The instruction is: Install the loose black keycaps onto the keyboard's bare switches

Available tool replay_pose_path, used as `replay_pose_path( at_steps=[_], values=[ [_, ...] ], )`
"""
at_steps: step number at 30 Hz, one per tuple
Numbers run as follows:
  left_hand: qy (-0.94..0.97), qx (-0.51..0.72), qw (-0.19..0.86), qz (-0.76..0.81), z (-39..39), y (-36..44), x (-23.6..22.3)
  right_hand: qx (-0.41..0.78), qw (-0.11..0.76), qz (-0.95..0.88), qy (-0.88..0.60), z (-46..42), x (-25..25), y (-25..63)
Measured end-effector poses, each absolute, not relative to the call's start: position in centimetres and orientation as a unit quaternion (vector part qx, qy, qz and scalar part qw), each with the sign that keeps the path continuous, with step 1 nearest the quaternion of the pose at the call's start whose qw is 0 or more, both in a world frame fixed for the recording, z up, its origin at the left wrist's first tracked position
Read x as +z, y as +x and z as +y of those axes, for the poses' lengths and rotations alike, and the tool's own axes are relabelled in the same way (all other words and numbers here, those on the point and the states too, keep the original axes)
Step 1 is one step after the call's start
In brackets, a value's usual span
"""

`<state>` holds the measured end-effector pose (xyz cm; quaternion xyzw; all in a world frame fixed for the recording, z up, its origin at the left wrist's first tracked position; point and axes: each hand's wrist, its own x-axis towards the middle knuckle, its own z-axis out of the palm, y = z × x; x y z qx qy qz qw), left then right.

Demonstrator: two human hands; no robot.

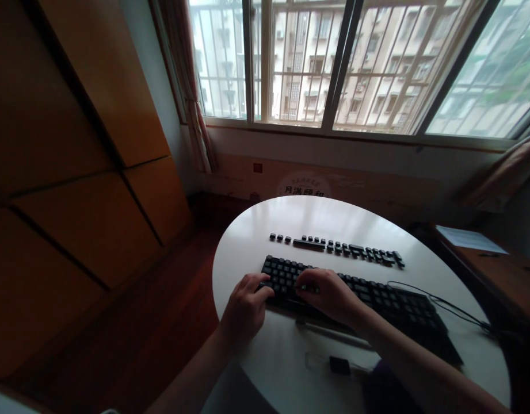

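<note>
A black keyboard lies at a slant on a round white table. My left hand grips its left end, fingers on top and thumb at the front edge. Over the left-middle keys, my right hand is closed in a pinch; whatever its fingertips hold is too dark and hidden to make out. Beyond the keyboard, loose black keycaps stand in rows, with a long spacebar among them.
Near the front edge lies a small black block with a thin wire loop beside it. A black cable runs off the table's right side. A brown side table with paper on it stands at right, wooden cabinets at left.
</note>
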<state>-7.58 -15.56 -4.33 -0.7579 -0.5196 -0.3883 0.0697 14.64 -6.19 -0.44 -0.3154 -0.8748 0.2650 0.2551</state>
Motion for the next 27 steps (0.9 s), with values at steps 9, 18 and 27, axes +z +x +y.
replay_pose_path(
  at_steps=[9,18,27],
  values=[
    [-0.781,-0.345,0.064,-0.516,-15.8,-7.2,-4.4,0.197,0.225,-0.891,-0.342,-7.0,-1.1,13.5],
    [-0.803,-0.296,0.089,-0.509,-15.7,-7.2,-4.4,0.111,0.196,-0.909,-0.350,-8.0,-1.1,13.2],
    [-0.837,-0.253,0.092,-0.476,-14.7,-7.8,-5.9,0.090,0.176,-0.920,-0.338,-8.4,-0.4,13.3]
  ],
)
